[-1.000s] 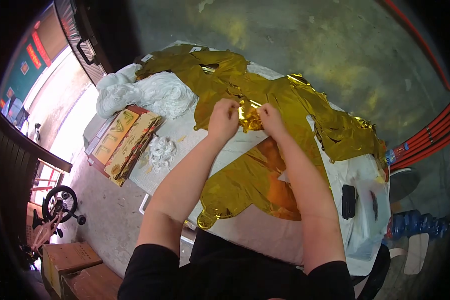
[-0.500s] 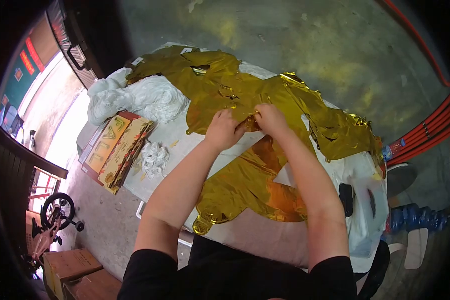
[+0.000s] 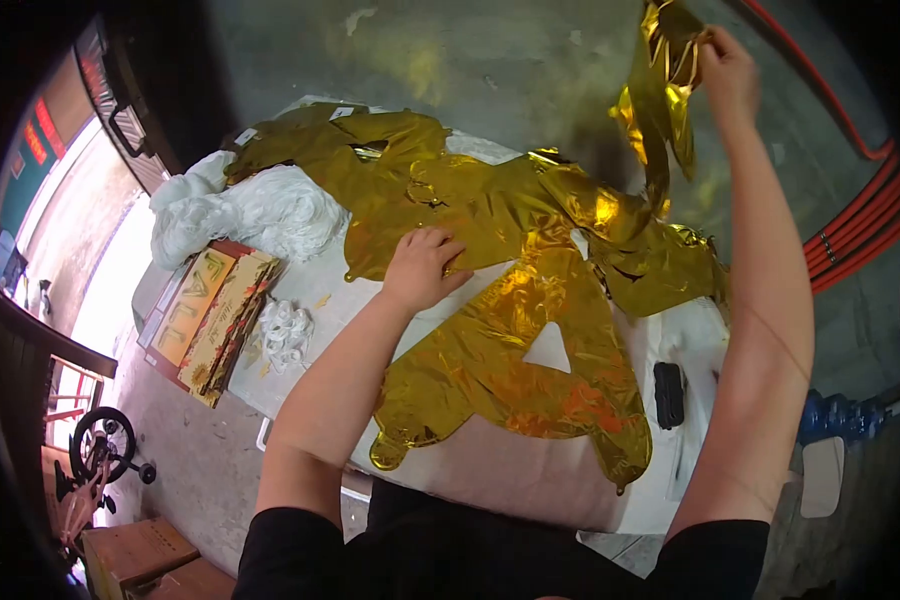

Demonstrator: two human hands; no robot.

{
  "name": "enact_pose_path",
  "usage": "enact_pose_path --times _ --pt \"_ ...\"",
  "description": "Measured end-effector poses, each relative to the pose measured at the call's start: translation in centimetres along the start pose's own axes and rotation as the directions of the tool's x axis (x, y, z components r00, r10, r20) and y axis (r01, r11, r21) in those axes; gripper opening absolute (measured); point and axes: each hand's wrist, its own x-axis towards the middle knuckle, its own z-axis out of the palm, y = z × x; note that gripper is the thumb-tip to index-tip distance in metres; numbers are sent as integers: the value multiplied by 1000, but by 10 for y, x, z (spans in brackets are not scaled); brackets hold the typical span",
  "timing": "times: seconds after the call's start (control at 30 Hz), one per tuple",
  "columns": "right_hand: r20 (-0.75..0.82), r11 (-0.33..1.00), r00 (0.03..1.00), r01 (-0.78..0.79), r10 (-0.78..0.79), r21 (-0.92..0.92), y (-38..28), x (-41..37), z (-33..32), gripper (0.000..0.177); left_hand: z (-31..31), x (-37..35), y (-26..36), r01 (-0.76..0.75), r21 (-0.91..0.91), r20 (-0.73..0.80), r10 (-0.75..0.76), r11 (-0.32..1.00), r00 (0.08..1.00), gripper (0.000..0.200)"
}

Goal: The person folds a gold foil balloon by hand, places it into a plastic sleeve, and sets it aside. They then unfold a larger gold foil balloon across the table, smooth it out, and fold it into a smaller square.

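Observation:
Flat gold foil balloons lie across the table. One shaped like a letter A (image 3: pixel 500 390) spreads out closest to me, its triangular hole showing the white surface. My left hand (image 3: pixel 425 267) rests, fingers loosely extended, on another gold foil balloon (image 3: pixel 380 235) beyond it. Raised high at the upper right, my right hand (image 3: pixel 727 75) pinches a crumpled gold foil balloon (image 3: pixel 660 110) that hangs down toward the pile. More gold foil (image 3: pixel 660 260) covers the table's right part, below that hanging piece.
White string bundles (image 3: pixel 280 210) and a smaller white tangle (image 3: pixel 285 333) sit left. Beside them are printed FALL cards (image 3: pixel 210 315). A black object (image 3: pixel 669 395) lies at the right. Red hoses (image 3: pixel 870 230), blue bottles (image 3: pixel 840 415), cardboard boxes (image 3: pixel 140 550) and a small bike (image 3: pixel 100 450) surround the table.
My right hand has moved up and right from the middle, lifting a gold foil balloon. My left hand has shifted slightly left. The A-shaped balloon now shows more fully.

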Motion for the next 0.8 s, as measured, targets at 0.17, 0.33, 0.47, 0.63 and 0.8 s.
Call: enact_pose_path --times 0.17,0.33,0.47,0.63,0.8 --pt "-27 813 993 112 -118 571 40 22 -50 23 -2 0 2 5 1 12 -5 1000 1000 41" --pt "-235 839 960 253 -154 482 24 26 -121 23 -1 -1 1 -44 48 3 44 998 999 42" --pt "-322 803 938 287 -126 523 16 33 -174 25 3 -1 -2 -60 89 9 59 994 998 43" --pt "-377 914 926 156 -4 374 2 38 -238 28 -2 -1 5 -63 170 58 54 983 997 40" --pt "-246 893 969 135 -28 430 2 14 -242 27 -2 24 37 -105 324 92 79 940 993 31"
